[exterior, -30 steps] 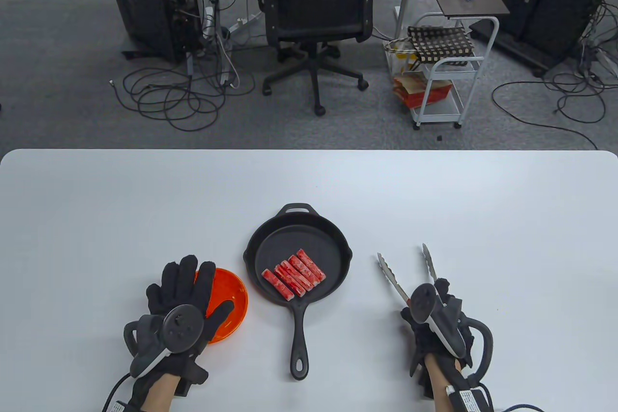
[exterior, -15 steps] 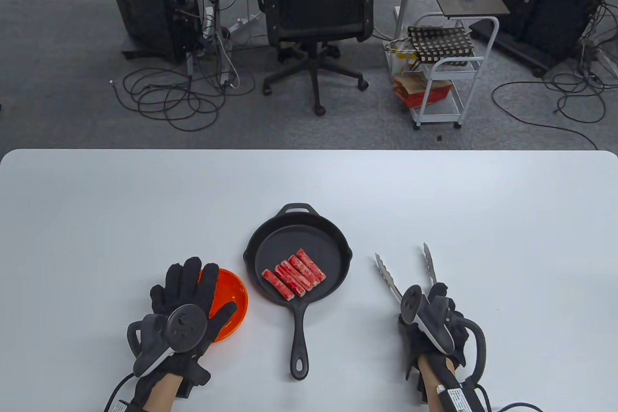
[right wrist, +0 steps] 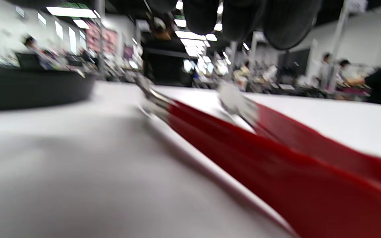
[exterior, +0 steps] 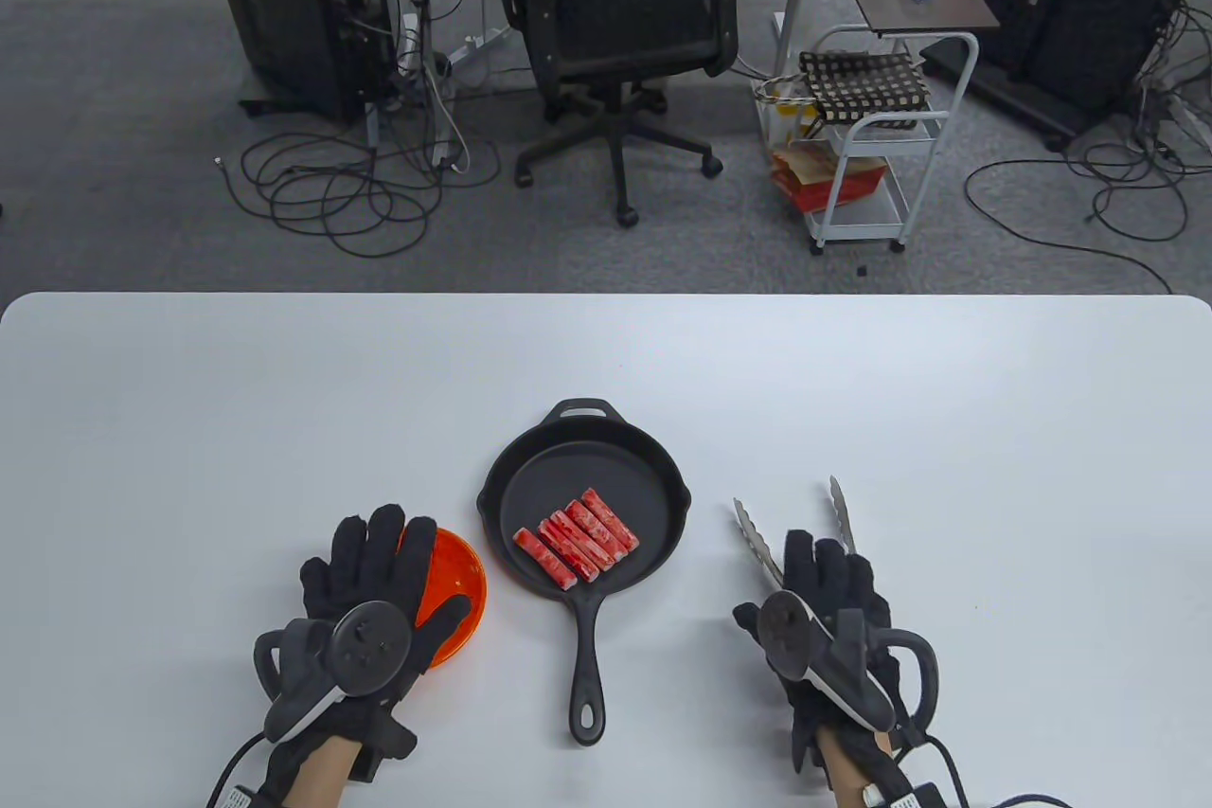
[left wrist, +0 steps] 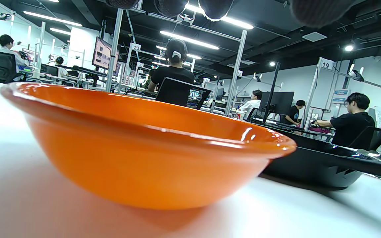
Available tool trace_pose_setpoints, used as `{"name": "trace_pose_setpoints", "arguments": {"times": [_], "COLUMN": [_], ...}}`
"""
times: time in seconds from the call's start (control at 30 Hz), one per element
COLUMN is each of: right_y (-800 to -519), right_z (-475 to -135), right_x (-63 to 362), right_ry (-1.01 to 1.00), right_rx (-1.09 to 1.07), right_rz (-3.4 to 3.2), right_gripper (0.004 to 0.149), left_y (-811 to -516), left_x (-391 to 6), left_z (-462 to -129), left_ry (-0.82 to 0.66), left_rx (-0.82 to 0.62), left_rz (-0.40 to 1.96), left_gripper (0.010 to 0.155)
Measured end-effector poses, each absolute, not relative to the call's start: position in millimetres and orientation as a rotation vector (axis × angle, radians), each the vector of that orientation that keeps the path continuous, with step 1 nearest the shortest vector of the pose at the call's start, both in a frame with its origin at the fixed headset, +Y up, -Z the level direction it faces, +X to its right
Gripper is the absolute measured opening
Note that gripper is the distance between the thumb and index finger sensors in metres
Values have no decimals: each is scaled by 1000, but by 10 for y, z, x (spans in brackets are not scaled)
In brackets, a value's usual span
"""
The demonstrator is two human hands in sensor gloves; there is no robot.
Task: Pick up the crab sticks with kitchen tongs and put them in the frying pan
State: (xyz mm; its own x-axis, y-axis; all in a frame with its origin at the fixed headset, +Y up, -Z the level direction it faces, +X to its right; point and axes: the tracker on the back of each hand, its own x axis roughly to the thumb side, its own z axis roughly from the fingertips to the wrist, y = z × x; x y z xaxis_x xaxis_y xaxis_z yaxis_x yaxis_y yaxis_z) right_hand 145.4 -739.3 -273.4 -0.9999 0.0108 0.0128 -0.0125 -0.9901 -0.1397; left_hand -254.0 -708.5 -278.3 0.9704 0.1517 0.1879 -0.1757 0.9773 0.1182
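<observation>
Several red crab sticks (exterior: 578, 538) lie side by side in the black frying pan (exterior: 606, 472), whose handle points toward me. The metal tongs (exterior: 755, 531) lie on the table right of the pan, spread apart; their red handles (right wrist: 260, 158) fill the blurred right wrist view. My right hand (exterior: 824, 585) lies flat, palm down, over the tongs' handle end, fingers straight and gripping nothing. My left hand (exterior: 374, 576) is flat with straight fingers over the left side of the orange bowl (exterior: 456, 576). The bowl (left wrist: 144, 148) looks empty from the table view.
The white table (exterior: 284, 391) stretches far beyond the pan. The pan's side wall (left wrist: 309, 162) stands just right of the bowl. Past the table's far edge are an office chair (exterior: 620, 3), floor cables and a white cart (exterior: 881, 145).
My right hand let go of the tongs, turned palm down and straightened its fingers over them. The tongs stayed on the table. My left hand drew back slightly toward me.
</observation>
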Motion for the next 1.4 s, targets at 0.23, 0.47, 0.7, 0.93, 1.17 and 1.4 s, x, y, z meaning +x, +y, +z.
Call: {"name": "trace_pose_setpoints", "arguments": {"times": [0.23, 0.47, 0.7, 0.93, 1.17, 1.4], "right_y": [-7383, -7451, -7443, -7438, -7440, -7439], "right_z": [-2692, -2741, -2741, -2737, -2738, -2740], "right_x": [1252, 1284, 1278, 1280, 1276, 1268], "right_ry": [-220, -94, -87, -70, -68, -52], "right_rx": [272, 269, 275, 269, 268, 267], "right_rz": [3097, 3074, 3080, 3079, 3079, 3078], "right_gripper": [86, 88, 87, 86, 86, 85], "left_y": [-7083, -7084, -7088, -7094, -7097, -7086], "left_x": [-2524, -2520, -2510, -2507, -2505, -2522], "left_z": [-2782, -2786, -2786, -2786, -2787, -2790], "left_ry": [-184, -187, -188, -188, -187, -182], "left_rx": [133, 136, 131, 124, 119, 133], "left_rz": [154, 148, 144, 145, 149, 148], "left_gripper": [85, 86, 86, 86, 86, 86]}}
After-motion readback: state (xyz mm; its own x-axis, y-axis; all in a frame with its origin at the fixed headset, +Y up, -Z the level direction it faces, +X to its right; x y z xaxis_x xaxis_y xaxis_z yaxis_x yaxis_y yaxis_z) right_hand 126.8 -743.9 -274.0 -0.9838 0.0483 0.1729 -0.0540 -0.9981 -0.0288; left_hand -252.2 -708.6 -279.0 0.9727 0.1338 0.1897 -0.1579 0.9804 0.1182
